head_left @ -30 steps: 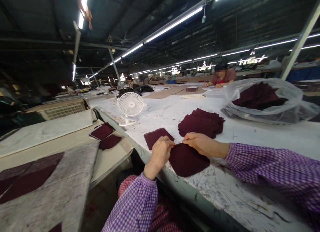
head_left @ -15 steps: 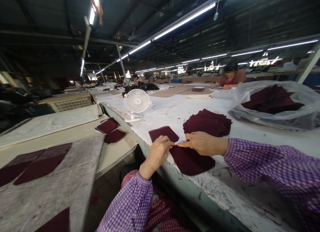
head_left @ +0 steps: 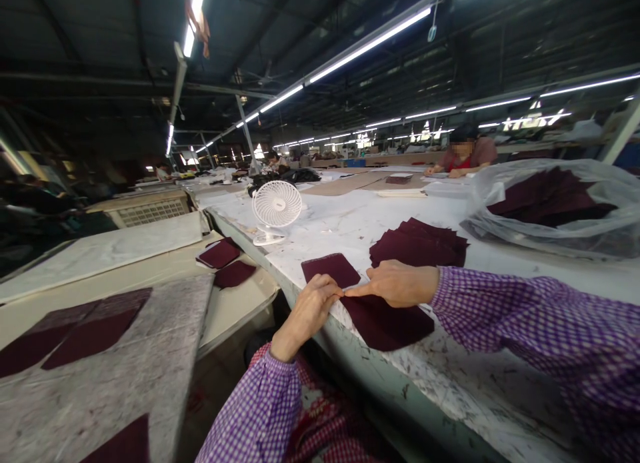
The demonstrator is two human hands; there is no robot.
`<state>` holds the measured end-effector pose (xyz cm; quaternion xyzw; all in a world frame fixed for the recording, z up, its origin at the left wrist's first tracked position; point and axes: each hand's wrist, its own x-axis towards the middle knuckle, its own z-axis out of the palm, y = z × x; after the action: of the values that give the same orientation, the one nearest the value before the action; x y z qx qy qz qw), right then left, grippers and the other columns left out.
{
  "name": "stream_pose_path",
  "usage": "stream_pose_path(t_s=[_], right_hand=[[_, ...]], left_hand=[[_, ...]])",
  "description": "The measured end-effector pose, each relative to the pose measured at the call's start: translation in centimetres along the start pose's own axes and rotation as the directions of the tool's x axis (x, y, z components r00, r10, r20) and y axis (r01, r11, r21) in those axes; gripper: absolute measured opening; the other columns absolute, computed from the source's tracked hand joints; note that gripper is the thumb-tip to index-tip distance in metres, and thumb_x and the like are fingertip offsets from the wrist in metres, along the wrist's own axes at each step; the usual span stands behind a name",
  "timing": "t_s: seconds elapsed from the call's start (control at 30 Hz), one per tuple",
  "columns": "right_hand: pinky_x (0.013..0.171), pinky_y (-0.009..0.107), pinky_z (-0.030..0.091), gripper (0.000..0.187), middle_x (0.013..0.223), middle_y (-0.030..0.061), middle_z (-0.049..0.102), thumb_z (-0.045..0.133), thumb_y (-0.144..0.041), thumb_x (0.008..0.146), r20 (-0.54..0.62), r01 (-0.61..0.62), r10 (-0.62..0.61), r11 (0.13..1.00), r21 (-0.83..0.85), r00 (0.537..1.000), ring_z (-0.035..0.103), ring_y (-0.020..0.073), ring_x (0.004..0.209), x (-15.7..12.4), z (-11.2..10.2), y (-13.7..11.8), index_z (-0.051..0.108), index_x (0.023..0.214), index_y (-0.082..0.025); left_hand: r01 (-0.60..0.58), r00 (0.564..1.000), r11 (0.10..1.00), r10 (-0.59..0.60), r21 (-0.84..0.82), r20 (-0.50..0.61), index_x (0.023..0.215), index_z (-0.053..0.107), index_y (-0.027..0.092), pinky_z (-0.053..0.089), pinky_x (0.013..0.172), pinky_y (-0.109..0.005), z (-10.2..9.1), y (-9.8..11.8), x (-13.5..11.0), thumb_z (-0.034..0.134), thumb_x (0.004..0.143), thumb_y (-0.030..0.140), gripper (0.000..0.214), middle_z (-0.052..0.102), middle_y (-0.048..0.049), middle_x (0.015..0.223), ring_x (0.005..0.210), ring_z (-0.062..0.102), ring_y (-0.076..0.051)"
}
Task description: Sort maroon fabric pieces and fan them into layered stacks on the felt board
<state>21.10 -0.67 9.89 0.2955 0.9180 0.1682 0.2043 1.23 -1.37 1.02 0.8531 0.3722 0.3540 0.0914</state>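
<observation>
A dark maroon fabric piece (head_left: 387,322) lies at the near edge of the white worktable (head_left: 450,376). My left hand (head_left: 310,308) pinches its upper left corner with curled fingers. My right hand (head_left: 397,283) rests on the same corner, forefinger pointing left and touching the left hand's fingertips. A second maroon piece (head_left: 330,268) lies flat just behind my hands. A stack of maroon pieces (head_left: 417,243) sits farther back to the right.
A small white fan (head_left: 276,208) stands at the table's left edge. A clear plastic bag (head_left: 550,206) of maroon pieces lies at the right. Maroon pieces lie on the lower side table (head_left: 150,356) to the left. Another person (head_left: 463,155) sits far back.
My hands stay together on the corner of the piece; the right forefinger has stretched out to the left. The view has shifted slightly to the left.
</observation>
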Motion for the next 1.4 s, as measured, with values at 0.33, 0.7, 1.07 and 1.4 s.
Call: stream_pose_path(t_s=[0.33,0.7,1.07,1.4], right_hand=[[0.065,0.026,0.037,0.035,0.093,0.006,0.06,0.055,-0.023,0.084,-0.196,-0.029,0.112,0.924,0.381,0.974,0.056,0.0178,0.077,0.5,3.5,2.3,0.057,0.119,-0.025],[0.074,0.025,0.044,0.015,0.09,0.003,0.066,0.051,-0.026,0.084,-0.174,-0.358,0.555,0.714,0.602,0.813,0.06,0.0166,0.082,-1.4,5.8,9.7,0.06,0.093,-0.018],[0.094,0.046,0.038,0.03,0.121,0.0145,0.055,0.046,-0.022,0.086,-0.304,-0.516,0.706,0.688,0.51,0.64,0.048,0.0311,0.112,-0.9,6.9,9.9,0.055,0.115,-0.016],[0.048,0.022,0.045,0.045,0.1,0.0107,0.059,0.059,-0.039,0.078,0.114,-0.179,0.248,0.257,0.95,0.962,0.058,0.0146,0.068,-0.3,4.9,5.0,0.048,0.114,-0.014]], left_hand=[[0.211,0.972,0.969,-0.222,-0.126,-0.075,0.101,0.06,0.018,0.047,0.077,-0.029,-0.1,-0.7,-0.2,0.056,0.08,0.016,0.022,0.058,-0.0047,0.101,0.086,0.056,-0.016],[0.138,0.99,0.945,-0.138,0.297,-0.02,0.085,0.064,0.015,0.046,0.085,-0.034,1.0,-0.6,2.0,0.042,0.086,0.013,0.022,0.06,-0.0081,0.092,0.09,0.054,-0.021],[0.208,0.977,0.964,-0.198,0.166,-0.078,0.077,0.056,0.016,0.044,0.07,-0.029,0.4,1.0,1.8,0.044,0.078,0.006,0.016,0.058,-0.0042,0.08,0.076,0.056,-0.017],[0.124,0.981,0.98,-0.098,-0.154,0.165,0.08,0.056,0.019,0.042,0.069,-0.027,0.6,9.3,-0.6,0.046,0.082,0.013,0.012,0.058,-0.0024,0.081,0.076,0.055,-0.015]])
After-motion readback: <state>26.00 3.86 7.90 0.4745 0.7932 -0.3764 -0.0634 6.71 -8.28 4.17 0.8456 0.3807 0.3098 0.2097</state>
